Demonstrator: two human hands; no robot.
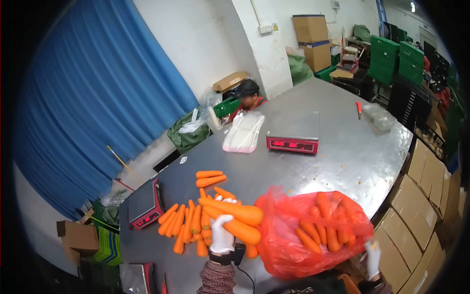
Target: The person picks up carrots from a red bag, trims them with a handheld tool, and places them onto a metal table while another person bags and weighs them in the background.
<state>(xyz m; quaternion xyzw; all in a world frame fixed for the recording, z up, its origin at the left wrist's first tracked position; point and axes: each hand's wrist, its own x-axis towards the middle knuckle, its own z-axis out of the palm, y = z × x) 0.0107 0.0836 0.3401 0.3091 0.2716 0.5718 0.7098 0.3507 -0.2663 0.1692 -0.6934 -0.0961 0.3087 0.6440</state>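
My left hand, in a white glove, is closed around large carrots above the metal table. Several loose carrots lie in a pile to its left, some of them partly under the hand. A red plastic bag stands open at the right, with several carrots inside. My right hand, also gloved, is at the bag's lower right edge; its fingers are too small and blurred to read.
Red scales stand on the table: one at the back, one at the left, one lower left. Clear bags lie near a person in a dark cap. Cardboard boxes line the right edge.
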